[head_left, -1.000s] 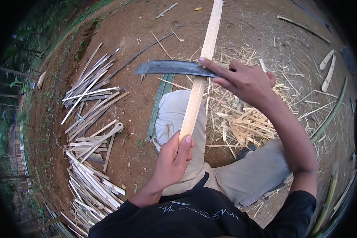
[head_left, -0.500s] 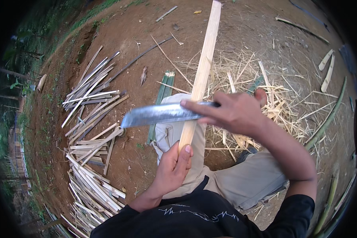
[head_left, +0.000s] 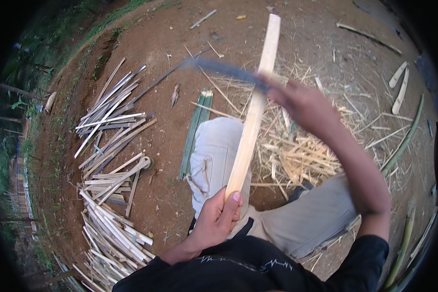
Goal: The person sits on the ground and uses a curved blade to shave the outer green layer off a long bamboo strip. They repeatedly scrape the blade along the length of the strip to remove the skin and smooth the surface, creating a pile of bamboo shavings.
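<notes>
A long pale bamboo strip (head_left: 250,131) slants up and away from me, over my bent knee. My left hand (head_left: 220,217) is closed round its near end, the thumb lying on top. My right hand (head_left: 306,104) grips a machete (head_left: 219,70), smeared by motion, whose blade points left. It crosses the strip's far half; whether the blade touches the strip I cannot tell. The machete's handle is mostly hidden inside the fingers.
Many split strips (head_left: 114,221) lie in piles on the soil at left, beside a roll of tape (head_left: 145,162). Green bamboo pieces (head_left: 195,134) rest left of my knee. Shavings (head_left: 304,155) cover the ground at right, near a green pole (head_left: 405,138).
My right hand has swung the machete away from me, from the strip's near part to its far half. The strip's far end has dropped back into view, and my left hand has shifted slightly nearer.
</notes>
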`<state>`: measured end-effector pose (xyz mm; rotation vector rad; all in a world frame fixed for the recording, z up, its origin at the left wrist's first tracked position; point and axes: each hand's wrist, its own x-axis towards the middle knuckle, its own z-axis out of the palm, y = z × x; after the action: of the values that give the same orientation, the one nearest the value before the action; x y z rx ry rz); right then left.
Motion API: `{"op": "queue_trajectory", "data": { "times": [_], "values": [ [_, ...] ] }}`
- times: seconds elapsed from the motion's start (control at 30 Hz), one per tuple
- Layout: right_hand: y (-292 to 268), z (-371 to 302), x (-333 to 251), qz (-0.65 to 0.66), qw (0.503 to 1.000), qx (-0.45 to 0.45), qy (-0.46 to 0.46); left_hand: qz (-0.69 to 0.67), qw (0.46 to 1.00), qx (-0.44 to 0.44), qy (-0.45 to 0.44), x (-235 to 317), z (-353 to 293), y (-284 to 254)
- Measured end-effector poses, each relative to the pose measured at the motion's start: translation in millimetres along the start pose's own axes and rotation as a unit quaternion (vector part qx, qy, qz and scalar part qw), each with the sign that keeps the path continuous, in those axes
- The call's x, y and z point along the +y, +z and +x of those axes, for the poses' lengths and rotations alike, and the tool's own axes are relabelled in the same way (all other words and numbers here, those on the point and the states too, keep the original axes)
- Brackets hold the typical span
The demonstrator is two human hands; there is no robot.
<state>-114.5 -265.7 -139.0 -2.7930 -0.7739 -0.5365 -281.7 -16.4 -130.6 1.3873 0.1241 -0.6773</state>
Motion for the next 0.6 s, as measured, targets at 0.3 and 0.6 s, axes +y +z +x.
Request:
{"op": "queue_trajectory", "data": {
  "times": [0.3, 0.6],
  "values": [
    [4.5, -7.0, -9.6, -0.017, 0.998, 0.025, -0.054, -0.048, 0.998, 0.023, -0.022, 5.4, 3.9, -7.3],
    [11.2, -2.3, 12.4, 0.024, 0.999, -0.003, 0.021, -0.025, 0.999, -0.002, -0.024, -1.1, -5.0, -11.0]
  ]
}}
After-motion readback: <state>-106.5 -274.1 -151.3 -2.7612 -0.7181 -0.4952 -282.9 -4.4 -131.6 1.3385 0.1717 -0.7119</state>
